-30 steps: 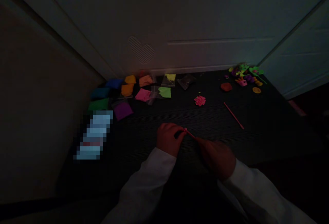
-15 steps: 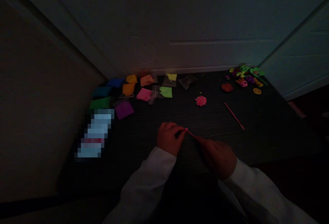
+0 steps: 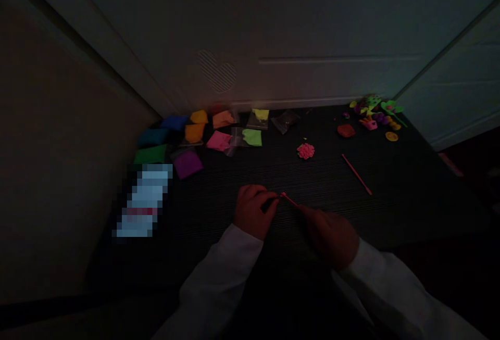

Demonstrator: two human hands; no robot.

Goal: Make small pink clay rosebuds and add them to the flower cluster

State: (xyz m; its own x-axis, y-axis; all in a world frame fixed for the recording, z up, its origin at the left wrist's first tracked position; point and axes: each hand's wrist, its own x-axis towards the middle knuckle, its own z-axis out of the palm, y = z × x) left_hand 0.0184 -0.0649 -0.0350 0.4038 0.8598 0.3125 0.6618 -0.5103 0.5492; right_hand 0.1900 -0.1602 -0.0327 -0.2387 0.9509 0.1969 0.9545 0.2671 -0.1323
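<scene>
The scene is very dim. My left hand (image 3: 253, 211) is curled in a pinch at the tip of a thin pink stick (image 3: 289, 200), just above the dark ribbed table (image 3: 410, 194). My right hand (image 3: 331, 236) grips the stick's other end with closed fingers. Whether something small sits between my left fingers and the stick's tip is too dark to tell. Both arms wear white sleeves. A pink clay flower shape (image 3: 305, 151) lies beyond my hands, and a second pink stick (image 3: 356, 174) lies to the right of it.
Several bags of coloured clay (image 3: 219, 141) are spread at the back left, with a purple one (image 3: 187, 164) nearest. A red clay lump (image 3: 346, 130) and small clay figures (image 3: 375, 113) sit at the back right. A white panelled wall (image 3: 297, 43) rises behind.
My hands stay together on the stick; the left hand has shifted very slightly left and down. The objects on the table have not moved.
</scene>
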